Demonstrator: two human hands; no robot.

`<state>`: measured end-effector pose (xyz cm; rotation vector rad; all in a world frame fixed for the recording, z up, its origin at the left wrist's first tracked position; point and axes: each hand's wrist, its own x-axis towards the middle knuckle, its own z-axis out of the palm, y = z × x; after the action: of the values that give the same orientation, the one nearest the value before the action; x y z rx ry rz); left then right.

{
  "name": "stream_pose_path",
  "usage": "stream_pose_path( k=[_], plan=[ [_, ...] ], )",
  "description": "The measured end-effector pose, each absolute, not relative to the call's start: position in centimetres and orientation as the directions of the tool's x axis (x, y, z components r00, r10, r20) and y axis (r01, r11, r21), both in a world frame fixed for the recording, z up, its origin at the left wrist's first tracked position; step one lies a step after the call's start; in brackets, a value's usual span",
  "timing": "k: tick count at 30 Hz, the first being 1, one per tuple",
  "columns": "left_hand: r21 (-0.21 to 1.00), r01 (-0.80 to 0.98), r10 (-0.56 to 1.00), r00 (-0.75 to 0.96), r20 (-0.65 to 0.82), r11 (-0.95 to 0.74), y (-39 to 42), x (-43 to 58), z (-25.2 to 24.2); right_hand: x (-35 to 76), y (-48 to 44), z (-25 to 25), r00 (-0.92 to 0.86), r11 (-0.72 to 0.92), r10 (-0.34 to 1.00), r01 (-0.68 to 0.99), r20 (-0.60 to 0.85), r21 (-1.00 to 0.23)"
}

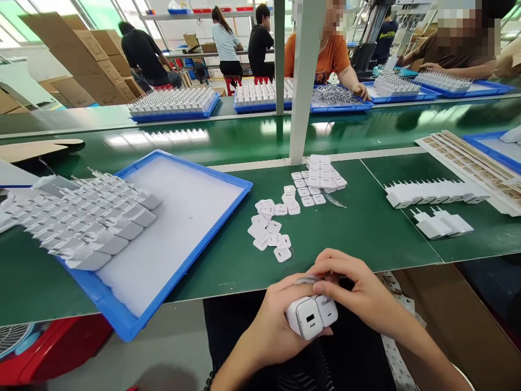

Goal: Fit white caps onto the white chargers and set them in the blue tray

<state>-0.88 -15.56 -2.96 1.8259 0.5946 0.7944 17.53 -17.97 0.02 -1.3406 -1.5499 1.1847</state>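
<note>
Two white charger blocks (310, 317) with port faces toward me are wrapped in my left hand (272, 320), just off the table's front edge. My right hand (358, 288) bends over them, its fingers closed by a thin translucent piece (306, 280) that lies at my left index finger. Whether the right fingertips grip that piece is hard to make out. Beyond my hands, loose white square covers (264, 228) are scattered on the green table, with neat stacks of them (323, 172) farther back. More white plug blocks stand in a row (431, 193) at the right, several others (442, 224) lying before it.
A blue-rimmed tray (203, 239) at the left bears many white plug blocks (101, 217). A white post (303, 81) rises at the table's back edge. Flat strips (472, 168) lie at the right. Across the green belt (244, 133), people sit near more blue trays (175, 113).
</note>
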Motion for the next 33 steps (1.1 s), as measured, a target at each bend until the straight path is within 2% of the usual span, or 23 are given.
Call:
stream_pose_path(
  k=[7, 12, 18, 22, 27, 33],
  plan=[
    [0.954, 0.083, 0.74, 0.652, 0.165, -0.287, -15.79, -0.5, -3.25, 17.18, -18.15, -0.3, -0.1, 0.038, 0.995, 0.316, 0.006, -0.948],
    [0.961, 0.065, 0.746, 0.645, 0.165, -0.268, -15.55, -0.36, -3.33, 17.25, -18.09, -0.38, -0.02, 0.033, 0.999, 0.275, 0.029, -0.961],
    [0.967, 0.078, 0.775, 0.615, 0.146, -0.244, -15.1, -0.31, -3.45, 17.86, -18.14, -0.5, -0.031, -0.089, 0.995, 0.207, -0.098, -0.974],
    [0.969, 0.096, 0.785, 0.607, 0.125, -0.229, -15.11, -0.14, -3.67, 17.95, -18.34, -0.44, -0.033, -0.117, 0.991, 0.301, -0.133, -0.946],
    [0.972, 0.134, 0.791, 0.608, 0.072, -0.191, -15.14, -0.01, -3.65, 17.83, -17.98, -0.4, -0.033, -0.017, 0.999, 0.487, -0.038, -0.873],
    [0.978, 0.143, 0.805, 0.592, 0.037, -0.15, -15.03, 0.01, -3.48, 18.04, -17.47, -0.76, 0.036, 0.0, 0.999, 0.475, 0.019, -0.88]
  ],
)
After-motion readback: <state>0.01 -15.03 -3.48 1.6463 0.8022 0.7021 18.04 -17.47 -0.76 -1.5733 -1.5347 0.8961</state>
